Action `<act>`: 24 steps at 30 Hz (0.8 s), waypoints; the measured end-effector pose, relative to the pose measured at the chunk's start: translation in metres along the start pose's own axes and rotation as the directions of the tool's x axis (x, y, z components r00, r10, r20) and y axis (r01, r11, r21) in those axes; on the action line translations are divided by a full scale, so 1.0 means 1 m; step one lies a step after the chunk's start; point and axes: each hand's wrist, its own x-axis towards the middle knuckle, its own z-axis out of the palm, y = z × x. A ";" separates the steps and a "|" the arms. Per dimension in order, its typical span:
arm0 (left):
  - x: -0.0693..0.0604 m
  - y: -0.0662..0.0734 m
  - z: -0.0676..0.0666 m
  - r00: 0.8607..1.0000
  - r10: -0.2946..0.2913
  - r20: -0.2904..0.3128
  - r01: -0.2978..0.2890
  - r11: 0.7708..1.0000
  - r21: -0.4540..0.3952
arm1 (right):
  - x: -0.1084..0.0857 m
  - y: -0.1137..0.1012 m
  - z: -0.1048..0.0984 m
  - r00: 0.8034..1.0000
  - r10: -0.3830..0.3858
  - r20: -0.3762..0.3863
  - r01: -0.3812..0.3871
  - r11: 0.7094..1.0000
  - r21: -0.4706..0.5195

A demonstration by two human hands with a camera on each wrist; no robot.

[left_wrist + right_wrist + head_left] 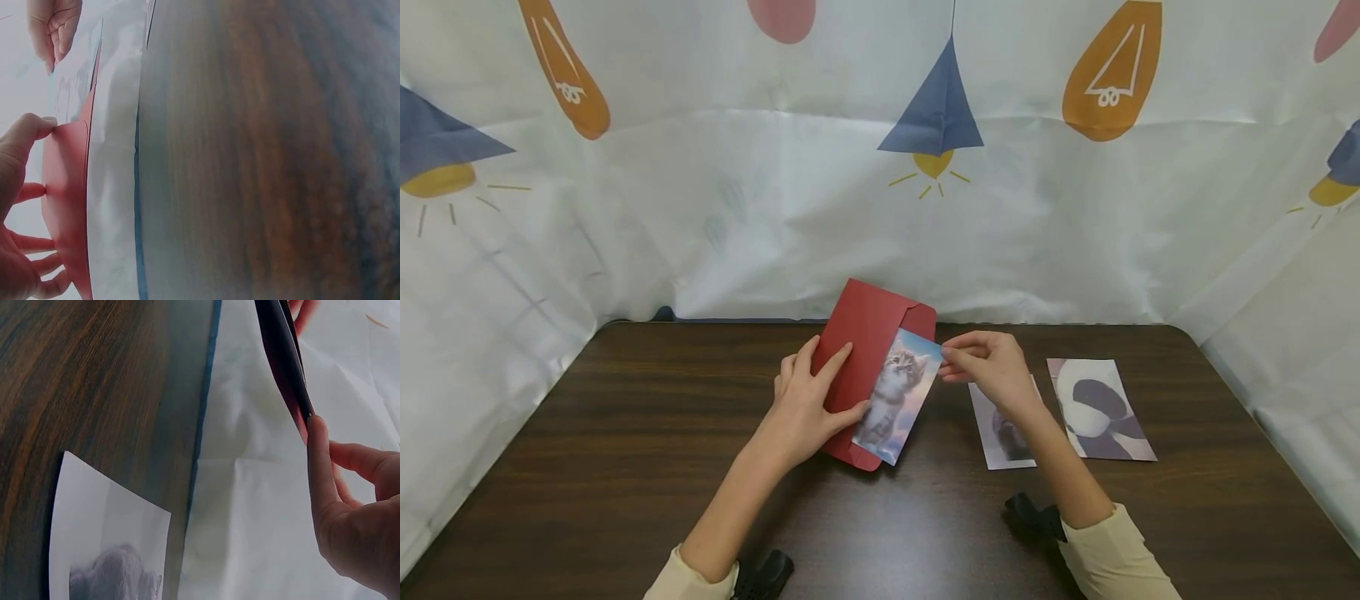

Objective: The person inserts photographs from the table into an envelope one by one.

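A red envelope (863, 333) is held tilted above the table by my left hand (808, 398), its thumb on the front near the opening and the other fingers spread along the left side. A kitten picture card (898, 396) lies partly inside the envelope's open right side, much of it showing. My right hand (992, 367) pinches the card's upper right corner between thumb and fingers. In the left wrist view, the left thumb presses the edge of the red envelope (65, 181). The right wrist view shows the right hand (356, 506) at the card's edge.
On the dark wooden table (647, 433), a picture card with a dark animal (1011, 437) lies partly under my right forearm. Farther right is another card, black and white (1097, 408). A white curtain with lamp prints (820, 208) hangs behind the table.
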 end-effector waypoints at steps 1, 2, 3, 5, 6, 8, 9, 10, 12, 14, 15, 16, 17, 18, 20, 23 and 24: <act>0.000 0.000 0.000 1.000 0.003 -0.001 -0.003 1.000 0.000 | 0.000 0.000 0.001 1.000 0.000 -0.003 0.000 1.000 -0.002; 0.000 0.000 0.000 1.000 0.006 -0.001 -0.006 1.000 0.000 | 0.000 0.000 0.001 1.000 0.001 -0.006 -0.001 1.000 -0.006; 0.000 0.000 0.000 1.000 0.010 -0.002 -0.010 1.000 0.000 | -0.001 0.000 0.002 1.000 0.001 -0.008 -0.001 1.000 -0.007; 0.000 0.000 0.000 1.000 0.015 -0.003 -0.015 1.000 0.000 | -0.001 0.000 0.002 1.000 -0.001 -0.011 0.001 1.000 -0.011; 0.000 0.000 0.000 1.000 0.017 -0.001 -0.017 1.000 -0.004 | -0.002 0.000 0.003 1.000 -0.005 -0.011 0.004 1.000 -0.012; 0.000 0.000 0.000 1.000 0.024 -0.001 -0.024 1.000 -0.009 | -0.002 0.001 0.004 1.000 -0.010 -0.012 0.010 1.000 -0.009; 0.000 0.001 0.000 1.000 0.027 0.002 -0.027 1.000 -0.012 | -0.003 0.001 0.004 1.000 -0.015 -0.012 0.015 1.000 -0.004; 0.000 0.001 0.000 1.000 0.029 0.003 -0.029 0.999 -0.014 | -0.003 0.001 0.005 1.000 -0.017 -0.013 0.017 1.000 -0.002; 0.000 0.002 0.001 0.999 0.034 0.008 -0.034 0.999 -0.017 | -0.004 0.001 0.006 1.000 -0.021 -0.012 0.022 1.000 0.008; 0.000 0.003 0.001 0.999 0.037 0.010 -0.037 0.999 -0.017 | -0.004 0.001 0.007 1.000 -0.021 -0.013 0.021 1.000 0.016; 0.000 0.004 0.001 0.999 0.037 0.011 -0.036 0.999 -0.014 | -0.004 0.001 0.008 1.000 -0.021 -0.015 0.021 1.000 0.018; 0.000 0.005 0.002 0.999 0.036 0.011 -0.036 0.999 -0.010 | -0.005 0.000 0.008 1.000 -0.019 -0.016 0.019 1.000 0.021; 0.000 0.006 0.002 0.999 0.036 0.011 -0.036 0.999 -0.007 | -0.005 0.000 0.009 1.000 -0.018 -0.018 0.018 1.000 0.022; 0.000 0.006 0.002 0.999 0.035 0.011 -0.035 0.999 -0.006 | -0.005 0.000 0.009 1.000 -0.018 -0.020 0.018 1.000 0.023; 0.000 0.007 0.002 0.999 0.031 0.009 -0.031 1.000 0.000 | -0.005 -0.001 0.010 1.000 -0.013 -0.026 0.014 1.000 0.021; -0.001 0.008 0.003 1.000 0.030 0.002 -0.030 1.000 0.004 | -0.006 -0.002 0.012 0.999 -0.008 -0.036 0.009 1.000 0.015; -0.001 0.009 0.003 1.000 0.031 -0.002 -0.031 1.000 0.003 | -0.006 -0.002 0.013 0.999 -0.007 -0.040 0.007 1.000 0.013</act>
